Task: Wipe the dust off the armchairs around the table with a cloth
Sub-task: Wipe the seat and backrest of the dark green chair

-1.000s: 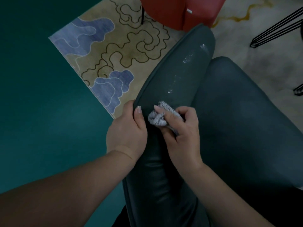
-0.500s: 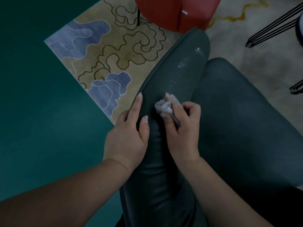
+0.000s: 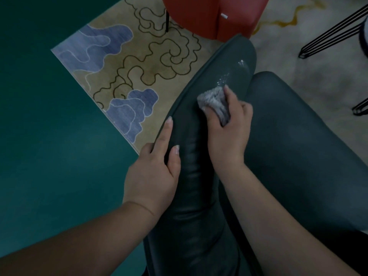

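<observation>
Dust (image 3: 224, 79) lies at one o'clock, just beyond the cloth (image 3: 214, 102) the right hand (image 3: 227, 134) grips; the armrest (image 3: 201, 136) runs that way, left hand (image 3: 155, 172) resting flat.

No writing to read

We find no text, label, brand, number or sign that can be read anywhere in this view; the small white tag (image 3: 224, 16) on the red chair (image 3: 209, 14) shows us no letters.
</observation>
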Action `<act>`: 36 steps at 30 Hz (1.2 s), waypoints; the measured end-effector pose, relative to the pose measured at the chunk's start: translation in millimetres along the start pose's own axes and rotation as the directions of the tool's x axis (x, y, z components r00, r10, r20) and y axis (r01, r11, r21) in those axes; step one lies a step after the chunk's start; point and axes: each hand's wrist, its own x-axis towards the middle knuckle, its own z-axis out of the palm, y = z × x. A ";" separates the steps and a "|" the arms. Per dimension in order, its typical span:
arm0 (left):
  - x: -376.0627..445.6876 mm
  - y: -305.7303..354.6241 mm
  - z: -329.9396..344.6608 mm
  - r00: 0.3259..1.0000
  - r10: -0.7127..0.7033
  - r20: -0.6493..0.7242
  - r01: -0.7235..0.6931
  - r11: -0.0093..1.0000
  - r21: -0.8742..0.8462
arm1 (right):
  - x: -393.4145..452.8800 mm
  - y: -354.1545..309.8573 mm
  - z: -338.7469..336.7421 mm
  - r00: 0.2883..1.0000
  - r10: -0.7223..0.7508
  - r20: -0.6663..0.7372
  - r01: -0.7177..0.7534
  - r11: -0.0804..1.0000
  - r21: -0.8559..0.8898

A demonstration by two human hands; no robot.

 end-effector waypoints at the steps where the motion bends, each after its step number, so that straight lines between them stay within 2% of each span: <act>1: -0.2 -0.2 -0.1 1.000 -0.005 -0.001 0.005 1.000 -0.008 | 4.1 -2.2 1.7 1.000 0.008 0.000 -0.008 1.000 0.006; 3: -0.6 -0.3 0.3 1.000 0.002 -0.002 -0.002 1.000 -0.010 | -5.9 -3.0 -0.2 0.998 -0.036 0.049 0.036 0.999 -0.006; 6: -0.3 -1.5 -0.3 1.000 0.007 -0.003 -0.007 1.000 0.000 | -37.4 -1.0 -10.5 0.959 -0.218 0.179 0.227 0.973 -0.033; 8: -0.2 -2.2 0.5 1.000 -0.003 -0.009 0.003 1.000 -0.004 | -36.3 3.7 -14.3 0.938 -0.272 0.217 0.287 0.957 -0.045; 14: -1.3 -1.4 1.1 1.000 -0.014 -0.018 0.013 1.000 -0.027 | 9.9 -7.1 3.8 0.995 -0.085 0.047 0.083 0.996 0.044; 18: -1.3 -1.6 0.7 1.000 0.001 -0.006 -0.001 0.999 -0.034 | -29.4 0.8 -8.6 0.949 -0.275 0.154 0.281 0.960 -0.018; 20: -0.8 -1.4 0.3 1.000 0.003 -0.009 -0.003 0.999 -0.039 | -41.0 8.1 -13.7 0.934 -0.308 0.182 0.315 0.949 -0.012; 24: -0.7 -0.5 -0.6 1.000 -0.006 -0.018 0.005 0.999 -0.045 | -15.8 3.6 -6.1 0.955 -0.240 0.173 0.246 0.969 -0.016; 29: -1.4 0.8 -0.1 1.000 -0.013 -0.020 0.012 0.999 -0.046 | 3.7 -1.2 3.4 0.992 -0.118 0.051 0.115 0.992 0.046; 33: -2.1 0.9 -0.7 1.000 -0.012 -0.014 0.011 0.999 -0.051 | -39.5 12.2 -10.6 0.977 -0.191 0.093 0.190 0.982 0.022; 36: -1.1 1.1 -1.0 1.000 -0.011 -0.021 0.010 0.999 -0.050 | -35.3 17.4 -14.9 0.969 -0.205 0.135 0.206 0.979 0.008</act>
